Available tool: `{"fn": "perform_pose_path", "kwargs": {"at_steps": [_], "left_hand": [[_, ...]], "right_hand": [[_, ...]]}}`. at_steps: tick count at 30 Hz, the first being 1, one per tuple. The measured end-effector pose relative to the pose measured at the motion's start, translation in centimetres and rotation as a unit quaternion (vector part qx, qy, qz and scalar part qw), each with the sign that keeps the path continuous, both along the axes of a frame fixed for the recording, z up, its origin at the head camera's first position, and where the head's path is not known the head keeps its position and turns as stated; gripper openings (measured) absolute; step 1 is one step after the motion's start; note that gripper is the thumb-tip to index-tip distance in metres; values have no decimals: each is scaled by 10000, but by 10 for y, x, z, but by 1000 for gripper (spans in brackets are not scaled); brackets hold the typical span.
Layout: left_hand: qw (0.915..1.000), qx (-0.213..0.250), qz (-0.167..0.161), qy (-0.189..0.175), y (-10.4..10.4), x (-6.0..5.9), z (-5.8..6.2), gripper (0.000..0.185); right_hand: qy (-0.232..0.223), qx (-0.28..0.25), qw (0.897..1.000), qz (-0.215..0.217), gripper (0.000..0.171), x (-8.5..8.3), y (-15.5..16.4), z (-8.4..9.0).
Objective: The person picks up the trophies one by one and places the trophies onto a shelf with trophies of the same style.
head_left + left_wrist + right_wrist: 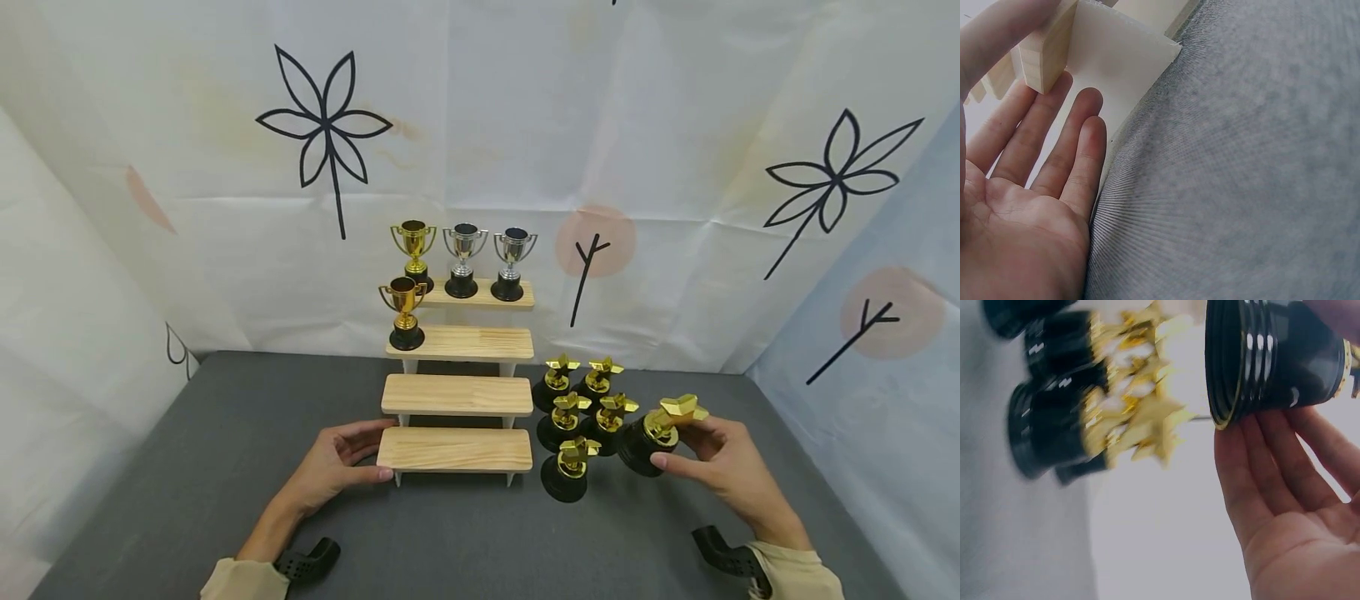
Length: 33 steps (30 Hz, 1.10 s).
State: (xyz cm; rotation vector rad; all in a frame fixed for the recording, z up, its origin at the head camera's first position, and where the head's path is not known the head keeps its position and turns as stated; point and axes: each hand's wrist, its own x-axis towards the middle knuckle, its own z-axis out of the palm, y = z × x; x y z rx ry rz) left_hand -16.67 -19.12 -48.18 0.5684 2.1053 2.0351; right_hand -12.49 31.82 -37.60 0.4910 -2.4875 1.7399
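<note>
Four cups (462,260), dark inside, on wooden stand (456,451), left hand (334,463) pinching it, right hand (726,462) grasping star trophy (654,433)

Counted: 6 star trophies (566,483) right of centre, 4 cups (464,242) upper centre, 4 shelves (454,451) mid-frame, 2 hands (333,467).

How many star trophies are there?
6: one star trophy in the right hand; five on the gray table right of the wooden stand, two at back, two midway, one in front.
</note>
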Motion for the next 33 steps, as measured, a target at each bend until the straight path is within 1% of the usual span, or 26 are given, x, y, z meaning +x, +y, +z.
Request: {"fn": "perform_pose_path", "kwargs": {"at_steps": [3,8,12,15,17,21,25,31,33], "left_hand": [[10000,-3,16,-1,0,0,-1,69],[10000,-37,31,18,-1,1,0,69],[10000,-35,48,0,-1,1,1,70],[10000,-46,48,-25,-1,1,0,70],[10000,-59,40,-46,-1,1,0,70],[10000,-40,26,-79,0,-1,-1,70],[10000,15,9,-78,1,-1,-1,71],[9999,40,19,-114,0,-1,-2,71],[9999,51,23,-131,-1,-2,-2,71]], "right_hand": [[167,-142,9997,130,53,2,-7,13],[271,-158,9994,119,52,2,-26,33],[344,-292,9989,131,51,-1,-49,44],[397,-355,9984,191,49,-7,-67,49],[392,-344,9983,241,48,-12,-79,51],[244,-237,9986,403,50,-26,-103,54],[40,-199,9980,595,50,-42,-126,57],[-75,-142,9964,832,50,-68,-159,67],[-117,-157,9957,909,48,-78,-169,69]]}}
